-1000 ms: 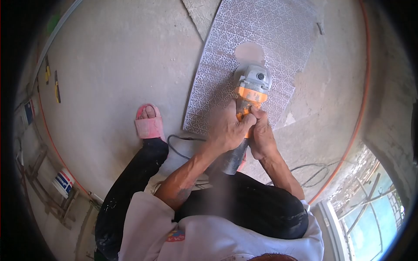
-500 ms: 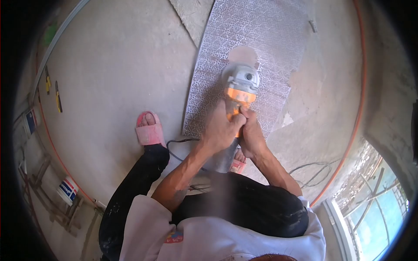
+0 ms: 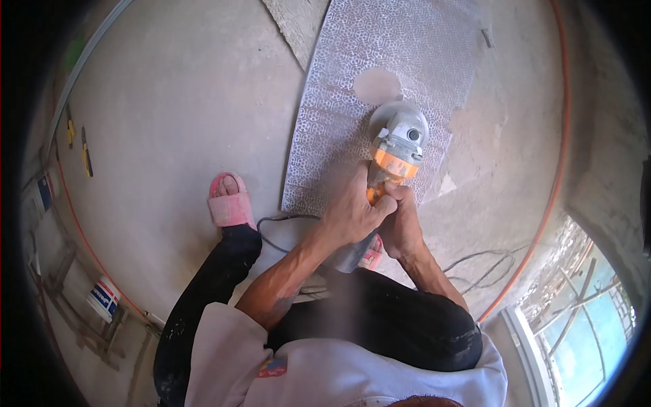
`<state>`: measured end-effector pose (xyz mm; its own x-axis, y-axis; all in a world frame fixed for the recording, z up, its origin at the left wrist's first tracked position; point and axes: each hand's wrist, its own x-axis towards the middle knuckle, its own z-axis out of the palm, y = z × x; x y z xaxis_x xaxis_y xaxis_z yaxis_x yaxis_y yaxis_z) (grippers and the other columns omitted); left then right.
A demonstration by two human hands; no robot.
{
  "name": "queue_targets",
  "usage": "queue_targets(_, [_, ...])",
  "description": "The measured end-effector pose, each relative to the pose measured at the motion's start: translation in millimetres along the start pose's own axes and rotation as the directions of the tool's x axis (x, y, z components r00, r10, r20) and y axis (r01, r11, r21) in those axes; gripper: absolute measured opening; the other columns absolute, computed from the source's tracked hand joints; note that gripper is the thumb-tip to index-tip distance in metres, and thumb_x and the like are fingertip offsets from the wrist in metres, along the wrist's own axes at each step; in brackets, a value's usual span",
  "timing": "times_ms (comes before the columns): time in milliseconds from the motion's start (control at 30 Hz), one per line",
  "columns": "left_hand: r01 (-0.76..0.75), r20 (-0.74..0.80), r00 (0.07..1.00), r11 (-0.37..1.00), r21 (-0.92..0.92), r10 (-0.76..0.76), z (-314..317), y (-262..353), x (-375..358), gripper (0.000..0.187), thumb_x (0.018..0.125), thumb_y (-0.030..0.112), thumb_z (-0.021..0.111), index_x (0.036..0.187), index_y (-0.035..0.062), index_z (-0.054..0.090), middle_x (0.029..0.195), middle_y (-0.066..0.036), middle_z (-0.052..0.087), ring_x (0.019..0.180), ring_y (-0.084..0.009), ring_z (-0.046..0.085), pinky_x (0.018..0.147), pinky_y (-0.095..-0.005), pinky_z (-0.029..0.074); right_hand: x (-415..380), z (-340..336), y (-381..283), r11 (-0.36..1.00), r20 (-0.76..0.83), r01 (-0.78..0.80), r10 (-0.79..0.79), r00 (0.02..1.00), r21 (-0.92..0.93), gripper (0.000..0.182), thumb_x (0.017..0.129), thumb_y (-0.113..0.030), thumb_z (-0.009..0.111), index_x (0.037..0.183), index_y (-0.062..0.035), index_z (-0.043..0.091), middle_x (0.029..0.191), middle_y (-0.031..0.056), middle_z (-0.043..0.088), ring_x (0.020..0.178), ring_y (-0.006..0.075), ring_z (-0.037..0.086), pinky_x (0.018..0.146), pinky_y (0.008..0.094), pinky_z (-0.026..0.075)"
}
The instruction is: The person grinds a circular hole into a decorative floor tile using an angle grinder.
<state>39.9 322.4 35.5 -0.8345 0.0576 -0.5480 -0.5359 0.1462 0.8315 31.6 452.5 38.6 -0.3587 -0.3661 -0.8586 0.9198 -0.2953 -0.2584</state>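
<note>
An orange and grey angle grinder [image 3: 397, 163] is held in both hands over a patterned slab [image 3: 332, 122] lying on the floor. My left hand [image 3: 354, 207] is closed around the left side of its body. Pressed against the right side, my right hand [image 3: 403, 222] has its fingers wrapped round the grinder, both thumbs near the top. The pale disc [image 3: 383, 119] shows at the grinder's head, overlapping the slab. Just beyond it, a smooth round patch [image 3: 376, 86] with an even edge stands out from the slab's pattern. Dusty haze hangs around my hands.
A black cable [image 3: 271, 237] curves beside my left foot in a pink slipper [image 3: 230, 209]. Two yellow-black cutters [image 3: 86, 152] lie at the left. An orange hose [image 3: 564, 136] runs along the right. A white bucket [image 3: 104, 298] stands at the lower left.
The grinder and both hands have moved right and slightly toward my body. Its disc has come away from the round patch, which shows more fully.
</note>
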Motion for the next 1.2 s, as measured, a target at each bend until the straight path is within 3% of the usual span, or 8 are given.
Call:
queue_targets(33, [0.003,0.017,1.0,1.0,-0.003,-0.003,0,-2,-2,0.061,0.082,0.032,0.059,0.124,-0.0093,0.042,0.096,-0.031,0.063,0.095,-0.0449,0.064,0.083,-0.0475,0.049,-1,-3,4,1.0,-0.015,0.008,-0.008,1.0,0.003,0.061,0.092,-0.044,0.051,0.139,-0.0055,0.039,0.129,0.0123,0.053,0.119,0.026,0.053,0.104,0.0418,0.039])
queue_targets(133, [-0.195,-0.032,0.979,0.968,0.159,0.203,1,-13,-2,0.06,0.082,0.028,0.058,0.125,-0.0095,0.039,0.092,-0.029,0.063,0.09,-0.0449,0.065,0.08,-0.0476,0.05,3,-7,10,0.997,-0.016,0.064,-0.065,0.998,-0.031,0.058,0.093,-0.039,0.052,0.138,-0.0048,0.039,0.128,0.0119,0.053,0.118,0.0256,0.053,0.104,0.0413,0.04])
queue_targets(267, [-0.067,-0.028,0.997,0.998,-0.006,0.067,-1,-6,-5,0.059,0.084,0.027,0.056,0.126,-0.0083,0.036,0.092,-0.03,0.063,0.086,-0.0479,0.064,0.077,-0.0497,0.051,10,-6,5,0.984,0.052,0.138,-0.134,0.99,-0.108,0.056,0.094,-0.036,0.054,0.138,-0.0033,0.04,0.128,0.0118,0.053,0.118,0.0245,0.053,0.104,0.0401,0.04])
queue_targets(433, [-0.108,-0.095,0.988,0.984,0.142,0.123,-5,-4,7,0.055,0.086,0.027,0.056,0.125,-0.0071,0.037,0.093,-0.033,0.062,0.089,-0.0514,0.062,0.078,-0.0533,0.049,21,6,-6,0.983,0.073,0.177,-0.174,0.982,-0.043,0.057,0.096,-0.039,0.053,0.137,-0.0018,0.04,0.13,0.0127,0.053,0.118,0.0244,0.053,0.104,0.0398,0.039])
queue_targets(733, [0.035,-0.046,0.998,0.998,0.051,-0.032,-18,12,10,0.053,0.084,0.03,0.056,0.12,-0.006,0.044,0.096,-0.033,0.062,0.095,-0.0512,0.06,0.083,-0.0507,0.048,23,18,-8,0.986,0.004,0.163,-0.163,0.987,-0.029,0.054,0.097,-0.04,0.052,0.136,-0.0036,0.042,0.127,0.0104,0.055,0.118,0.0236,0.053,0.106,0.0382,0.036])
queue_targets(833, [0.169,-0.024,0.985,0.986,0.019,-0.168,-27,24,17,0.054,0.083,0.031,0.055,0.12,-0.0071,0.046,0.098,-0.032,0.062,0.096,-0.0497,0.061,0.085,-0.0486,0.047,24,25,-19,0.991,-0.008,0.119,-0.12,0.993,-0.055,0.054,0.097,-0.04,0.052,0.137,-0.0046,0.042,0.129,0.0099,0.054,0.12,0.0235,0.051,0.106,0.0376,0.036])
queue_targets(1133, [0.196,0.001,0.981,0.98,-0.015,-0.196,-35,37,14,0.058,0.083,0.034,0.055,0.117,-0.0122,0.045,0.095,-0.033,0.062,0.093,-0.0476,0.061,0.084,-0.0473,0.047,9,46,-35,0.999,-0.01,0.035,-0.035,0.999,-0.041,0.056,0.097,-0.04,0.052,0.139,-0.0056,0.039,0.132,0.0093,0.053,0.123,0.023,0.05,0.106,0.0372,0.036])
queue_targets(1200, [0.179,0.046,0.982,0.982,0.067,-0.182,-39,38,12,0.059,0.083,0.035,0.054,0.116,-0.0128,0.045,0.093,-0.033,0.061,0.092,-0.0479,0.061,0.083,-0.0476,0.048,4,49,-32,0.999,-0.015,0.037,-0.037,0.999,-0.003,0.056,0.098,-0.041,0.052,0.139,-0.0061,0.04,0.132,0.0094,0.053,0.123,0.0233,0.049,0.107,0.0372,0.036])
